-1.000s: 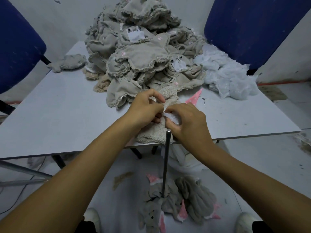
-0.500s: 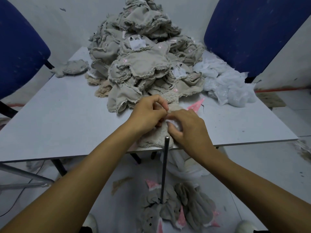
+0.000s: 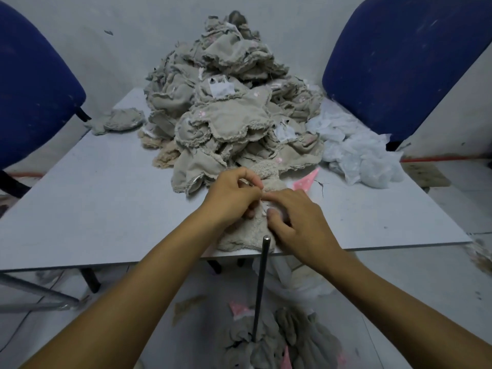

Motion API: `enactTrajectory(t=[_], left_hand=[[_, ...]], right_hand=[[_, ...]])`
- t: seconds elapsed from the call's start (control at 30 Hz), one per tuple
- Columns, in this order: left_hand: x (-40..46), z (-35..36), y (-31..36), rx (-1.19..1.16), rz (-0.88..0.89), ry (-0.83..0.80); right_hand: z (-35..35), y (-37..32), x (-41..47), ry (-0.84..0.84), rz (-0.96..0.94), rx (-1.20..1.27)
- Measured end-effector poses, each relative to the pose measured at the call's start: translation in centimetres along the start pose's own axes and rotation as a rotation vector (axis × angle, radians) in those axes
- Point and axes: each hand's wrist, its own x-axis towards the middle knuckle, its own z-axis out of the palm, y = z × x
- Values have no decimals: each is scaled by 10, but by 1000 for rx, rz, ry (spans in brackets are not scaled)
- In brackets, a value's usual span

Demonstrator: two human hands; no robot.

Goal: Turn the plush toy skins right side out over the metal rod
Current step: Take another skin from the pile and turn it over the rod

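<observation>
A beige fuzzy plush skin (image 3: 246, 235) lies at the near edge of the grey table (image 3: 93, 203). My left hand (image 3: 231, 195) pinches its upper part with curled fingers. My right hand (image 3: 298, 222) grips the skin beside it, thumb pressed into the fabric, and the two hands touch. The upright metal rod (image 3: 261, 286) stands just in front of the table edge, its tip below my right thumb and apart from the skin. A pink ear piece (image 3: 306, 182) of the skin shows beyond my right hand.
A tall heap of grey-beige skins (image 3: 229, 107) fills the table's back. White stuffing bags (image 3: 359, 153) lie at the right, one loose skin (image 3: 117, 123) at the left. Several skins (image 3: 279, 342) lie on the floor around the rod's base. Blue chairs (image 3: 404, 59) flank the table.
Both hands have kept working the same skin and shifted slightly away from the rod tip onto the table. The fingers have closed tighter together.
</observation>
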Motion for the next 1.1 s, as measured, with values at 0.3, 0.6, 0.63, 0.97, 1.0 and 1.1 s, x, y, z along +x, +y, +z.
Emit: enactTrajectory(t=[0.3,0.6,0.63,0.97,1.0,1.1], left_hand=[[-3,3,1,-37,-18,-24],[-4,9,2,-15,9,-44],[-3,8,1,-25,6,-38],[-3,6,-4,50,44,15],[-3,7,-4,56,53,20],[-4,13,0,100,94,25]], right_hand=[[-2,1,-3,-16,39,39],[7,3,-2,158,4,-125],[5,2,-1,159,-4,-94],[-2,6,-10,5,-101,-88],[1,6,-10,50,-90,-117],[3,6,-8,173,-17,-90]])
